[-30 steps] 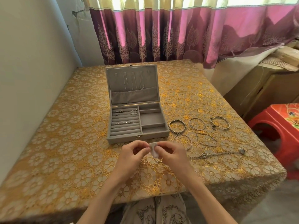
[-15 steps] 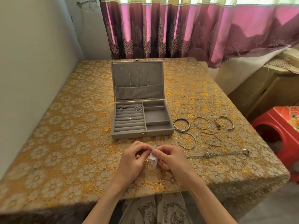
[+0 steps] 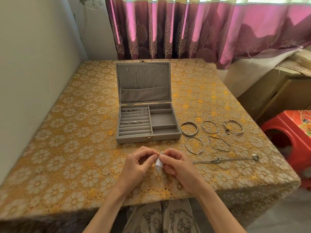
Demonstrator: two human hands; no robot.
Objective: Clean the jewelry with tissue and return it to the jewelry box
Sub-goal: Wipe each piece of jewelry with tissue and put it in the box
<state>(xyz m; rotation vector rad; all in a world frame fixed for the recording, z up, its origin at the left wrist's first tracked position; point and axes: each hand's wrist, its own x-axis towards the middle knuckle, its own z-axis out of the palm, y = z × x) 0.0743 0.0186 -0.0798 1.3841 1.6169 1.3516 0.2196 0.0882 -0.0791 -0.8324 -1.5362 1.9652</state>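
A grey jewelry box (image 3: 148, 137) stands open in the middle of the table, with rings in its left slots and chains hanging in its lid. In front of it, my right hand (image 3: 176, 167) pinches a small white tissue (image 3: 159, 163). My left hand (image 3: 138, 163) pinches something small against the tissue; the piece itself is hidden by my fingers. Several silver bracelets lie right of the box, among them a thick one (image 3: 188, 128) and a thin one (image 3: 194, 145). A long chain with a pendant (image 3: 223, 160) lies nearest my right hand.
The table (image 3: 67, 148) wears a gold floral cloth and stands against a wall on the left. A purple curtain (image 3: 202, 27) hangs behind. A red plastic stool (image 3: 291, 132) and cardboard boxes (image 3: 276, 91) stand to the right.
My hands have stayed together before the box, the fingers shifting slightly on the tissue. The view has tilted a little, so the box sits lower and further right in the frame.
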